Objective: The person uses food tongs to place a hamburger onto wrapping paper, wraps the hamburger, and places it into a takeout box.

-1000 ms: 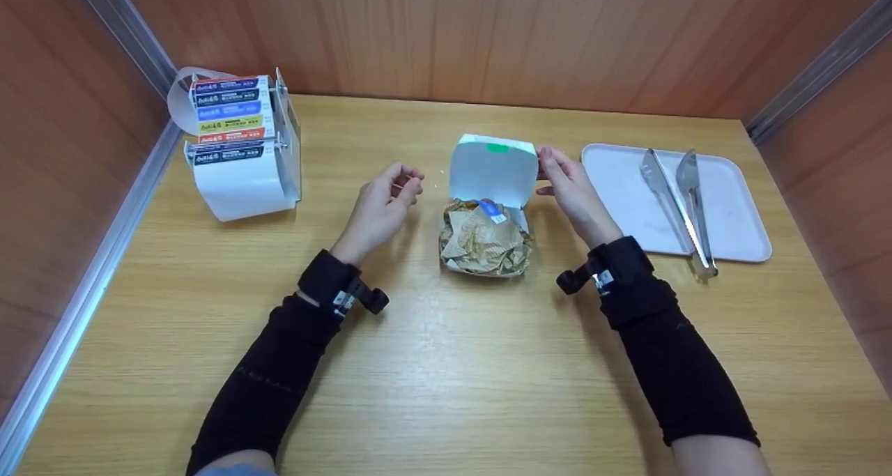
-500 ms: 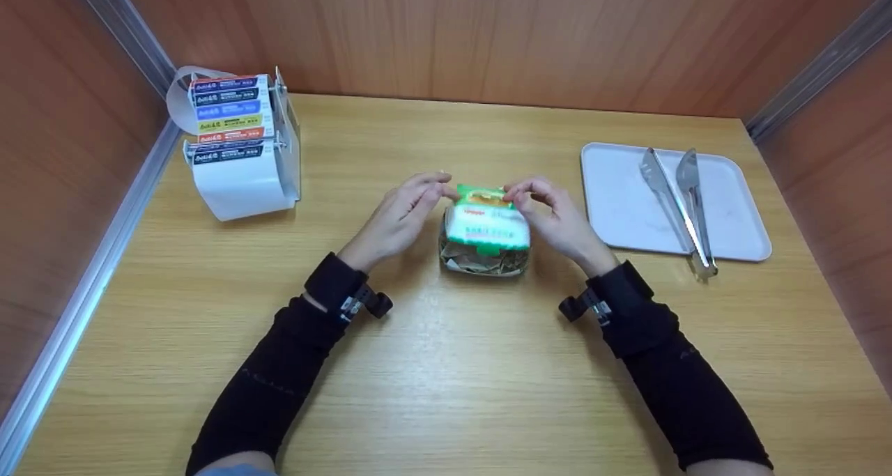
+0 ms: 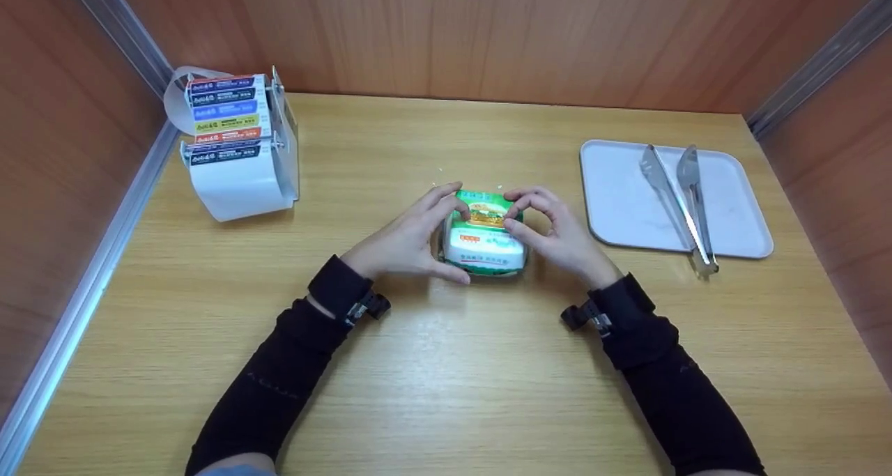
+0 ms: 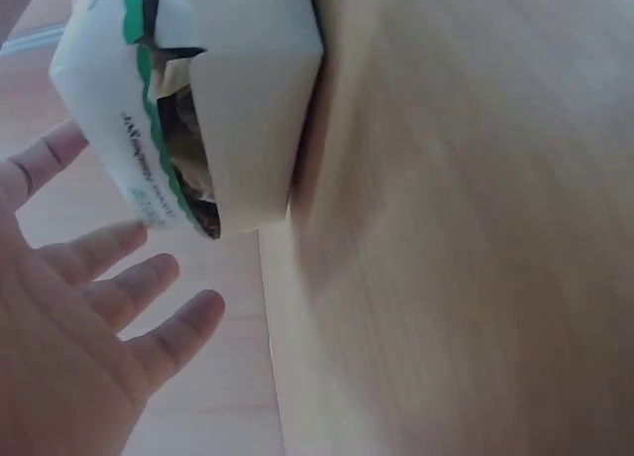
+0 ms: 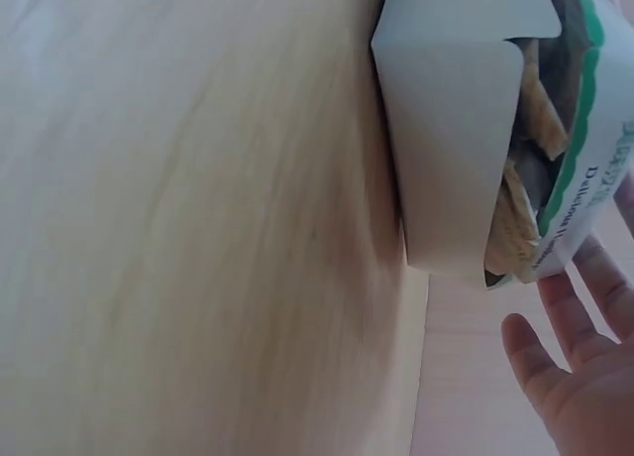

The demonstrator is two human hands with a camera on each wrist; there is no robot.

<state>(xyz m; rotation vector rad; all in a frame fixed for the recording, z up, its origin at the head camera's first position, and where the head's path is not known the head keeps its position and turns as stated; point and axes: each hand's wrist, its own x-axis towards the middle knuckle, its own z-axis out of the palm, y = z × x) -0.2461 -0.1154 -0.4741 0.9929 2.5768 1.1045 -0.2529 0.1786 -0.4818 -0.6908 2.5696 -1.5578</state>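
A green and white hamburger box [image 3: 486, 242] stands on the table before me, its lid lowered over the base. Along its side, the left wrist view shows a gap between lid [image 4: 109, 129] and base [image 4: 253, 129]. Crumpled brown paper [image 5: 512, 223] pokes through the gap in the right wrist view. My left hand [image 3: 411, 239] is at the box's left side, fingers spread over the lid and thumb stretched along the front. My right hand [image 3: 554, 235] touches the lid's right side with gently bent fingers.
A white tray [image 3: 613, 204] at the right bears metal tongs [image 3: 676, 197]. At the back left stands a label dispenser [image 3: 240, 176] with several coloured label rolls. Small crumbs lie behind the box, and wood-patterned walls [image 3: 446, 37] enclose the table.
The raised lid has swung forward and down over the brown paper wrap. My left hand has come right to the box, and both hands have moved nearer with the lid.
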